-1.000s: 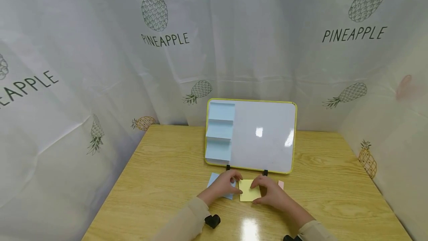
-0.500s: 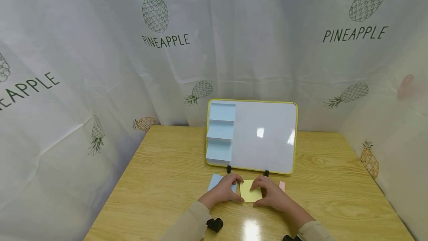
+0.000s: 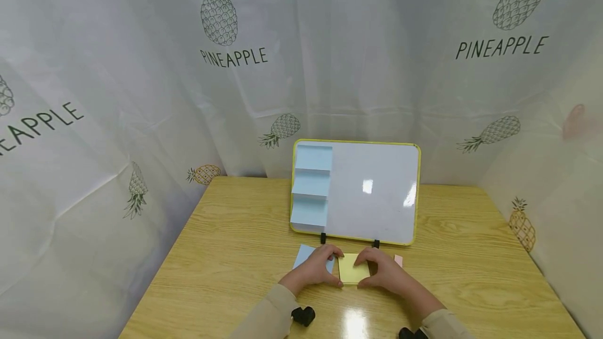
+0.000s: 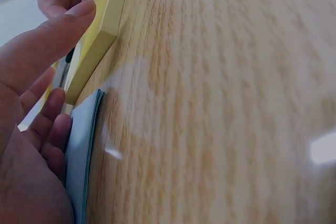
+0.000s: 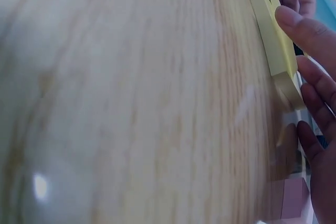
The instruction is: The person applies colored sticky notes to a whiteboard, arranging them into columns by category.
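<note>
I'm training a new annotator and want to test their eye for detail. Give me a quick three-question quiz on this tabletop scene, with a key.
1. Multiple choice: what colour is the square pad between the left hand and the right hand?
A) pink
B) yellow
C) blue

2. True or false: the pink pad lies nearer the right hand than the left.

3. Short answer: how many blue notes are on the whiteboard, and along which side of it in the head view?

Key
1. B
2. True
3. Three, along the left side
</note>
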### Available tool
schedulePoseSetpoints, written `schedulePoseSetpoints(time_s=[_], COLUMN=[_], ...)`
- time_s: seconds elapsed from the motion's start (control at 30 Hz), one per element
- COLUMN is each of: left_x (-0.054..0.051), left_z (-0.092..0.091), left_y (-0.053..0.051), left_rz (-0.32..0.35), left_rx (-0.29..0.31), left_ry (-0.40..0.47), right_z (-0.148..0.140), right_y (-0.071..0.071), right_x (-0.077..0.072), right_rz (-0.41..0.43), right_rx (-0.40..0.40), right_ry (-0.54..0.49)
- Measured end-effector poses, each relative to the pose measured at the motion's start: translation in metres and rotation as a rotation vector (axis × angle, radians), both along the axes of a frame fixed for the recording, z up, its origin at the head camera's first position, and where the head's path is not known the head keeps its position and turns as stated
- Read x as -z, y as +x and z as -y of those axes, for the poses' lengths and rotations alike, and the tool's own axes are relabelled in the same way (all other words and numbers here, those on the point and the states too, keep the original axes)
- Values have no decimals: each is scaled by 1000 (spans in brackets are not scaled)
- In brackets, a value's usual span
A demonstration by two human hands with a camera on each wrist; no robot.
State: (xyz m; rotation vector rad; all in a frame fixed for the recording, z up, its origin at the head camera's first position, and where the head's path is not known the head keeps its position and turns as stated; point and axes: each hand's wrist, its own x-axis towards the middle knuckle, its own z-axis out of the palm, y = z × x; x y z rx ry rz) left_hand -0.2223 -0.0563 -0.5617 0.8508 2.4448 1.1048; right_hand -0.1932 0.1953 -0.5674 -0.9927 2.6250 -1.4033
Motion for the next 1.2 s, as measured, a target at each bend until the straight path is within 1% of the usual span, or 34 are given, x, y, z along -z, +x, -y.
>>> schedulePoseSetpoints(time_s=[0.07, 0.17, 0.27, 0.33, 0.47, 0.67, 0.77, 0.83, 1.0, 1.07, 1.2], left_x=[1, 2, 3, 4, 5, 6, 6, 7, 8, 8, 8], left_z=[0, 0, 0, -1, -2, -2, -3, -4, -7, -7, -9], left_y=[0, -1, -1, -1, -1, -2, -2, -2, -3, -2, 0], left_rz=[-6, -26, -30, -29, -17, 3, 13, 18, -15, -28, -46], left_rx=[9, 16, 9, -1, -19, -35, -49, -66, -92, -94, -107], left_ry=[6, 6, 13, 22, 52, 72, 84, 82, 66, 71, 66], right_z=[-1, -2, -3, -4, -4, -5, -6, -7, -7, -7, -4], right_y=[0, -1, -1, -1, 0, 1, 2, 2, -1, -1, 0], right_x=[-1, -2, -3, -3, -4, -4, -3, -2, 0, 0, -2], right_rz=[24, 88, 154, 181, 184, 180, 178, 199, 320, 354, 346], right_rx=[-4, 1, 10, 11, -10, -42, -15, 15, 83, 109, 189], right_ry=[-14, -19, -16, -19, -47, -88, -78, -76, -104, -119, -131])
